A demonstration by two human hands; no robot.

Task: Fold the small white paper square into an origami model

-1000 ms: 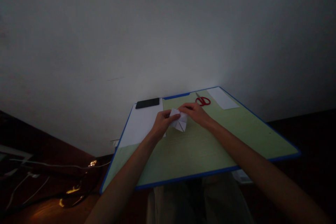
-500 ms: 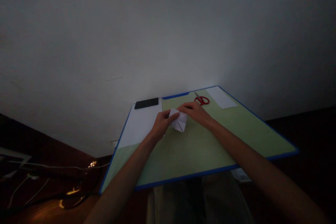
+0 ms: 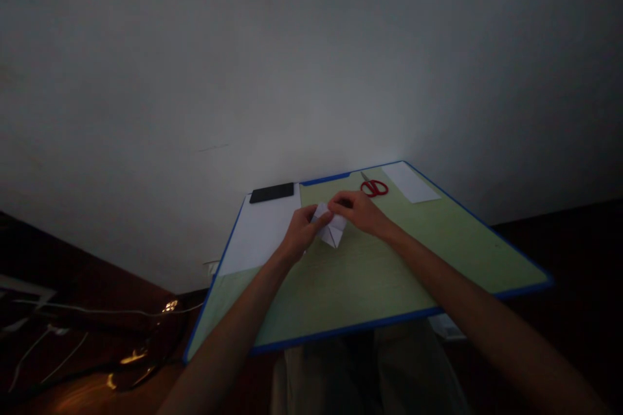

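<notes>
A small folded white paper (image 3: pixel 335 233) with crease lines is held up over the green tabletop (image 3: pixel 370 279). My left hand (image 3: pixel 300 231) grips its left side, the thumb lying across the front. At the upper right edge, the closed fingers of my right hand (image 3: pixel 356 209) pinch the paper. Its far side is hidden behind the fingers. Just beyond my right hand lie red-handled scissors (image 3: pixel 374 188), blades pointing toward the wall.
A black phone-like slab (image 3: pixel 271 192) rests on a white sheet (image 3: pixel 257 230) at the table's left. Another white paper strip (image 3: pixel 411 182) lies at the far right. Blue edging borders the table, which meets a grey wall (image 3: pixel 311 65). Cables (image 3: pixel 111 310) run on the lower left.
My right hand's fingers have bunched into a tighter pinch at the paper's top edge. The folded paper has tilted slightly, its lower tip shifting a little left and down.
</notes>
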